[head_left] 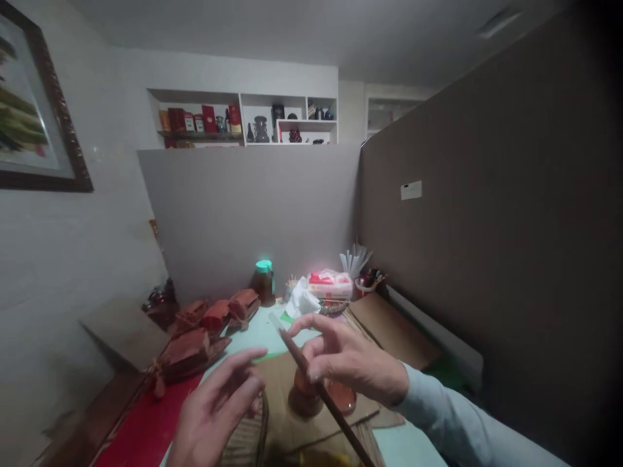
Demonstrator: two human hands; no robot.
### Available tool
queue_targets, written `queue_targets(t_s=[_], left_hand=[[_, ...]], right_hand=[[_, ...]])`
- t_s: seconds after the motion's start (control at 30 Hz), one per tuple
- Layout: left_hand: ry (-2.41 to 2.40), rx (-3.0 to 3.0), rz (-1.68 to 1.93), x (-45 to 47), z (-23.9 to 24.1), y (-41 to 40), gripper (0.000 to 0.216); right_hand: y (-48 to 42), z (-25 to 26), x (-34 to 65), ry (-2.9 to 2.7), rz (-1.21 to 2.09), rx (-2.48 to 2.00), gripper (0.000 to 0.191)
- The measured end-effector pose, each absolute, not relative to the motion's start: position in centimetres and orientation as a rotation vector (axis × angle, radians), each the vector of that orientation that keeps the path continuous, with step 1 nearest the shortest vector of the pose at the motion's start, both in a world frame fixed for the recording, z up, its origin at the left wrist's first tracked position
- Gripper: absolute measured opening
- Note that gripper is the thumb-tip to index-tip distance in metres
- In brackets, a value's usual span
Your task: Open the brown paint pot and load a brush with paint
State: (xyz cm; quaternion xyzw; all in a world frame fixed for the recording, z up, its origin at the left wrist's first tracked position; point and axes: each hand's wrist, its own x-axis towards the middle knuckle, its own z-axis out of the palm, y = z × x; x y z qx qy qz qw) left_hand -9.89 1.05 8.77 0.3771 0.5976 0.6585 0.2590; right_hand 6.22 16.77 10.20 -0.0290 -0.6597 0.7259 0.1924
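Observation:
My right hand point(345, 360) grips a long dark-brown stick point(335, 415) with a pale flat tip, perhaps a brush; the frame does not settle its kind. The stick slants from the lower right up to the left. To its left, my left hand point(221, 408) holds nothing, its fingers apart and half curled. Below the right hand, a reddish-brown round pot point(305, 402) stands on a sheet of cardboard point(277, 376), partly hidden by the hand and stick. Beside it is a shiny reddish round dish point(343, 397), whose contents I cannot make out.
Wrapped reddish bundles point(187, 350) lie along the left. At the back are a jar with a turquoise lid point(264, 282), crumpled tissue point(302, 298), a tissue pack point(331, 284) and a holder of white strips point(354, 259). Grey partitions point(257, 207) enclose the back and right.

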Motion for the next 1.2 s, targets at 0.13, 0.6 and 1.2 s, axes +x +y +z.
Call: queue_targets(t_s=[0.13, 0.6, 1.2], left_hand=[[1.281, 1.000, 1.700, -8.2, 10.4, 1.6, 0.034], [1.100, 0.694, 2.035, -7.0, 11.1, 3.2, 0.030], [2.111, 3.203, 0.929, -9.7, 7.8, 4.6, 0.028]], right_hand=[[14.1, 10.3, 6.2, -1.778, 2.195, -0.128, 0.043], [11.2, 4.9, 10.6, -1.426, 2.143, -0.017, 0.047], [12.3, 4.9, 11.9, -1.320, 1.653, -0.260, 0.037]])
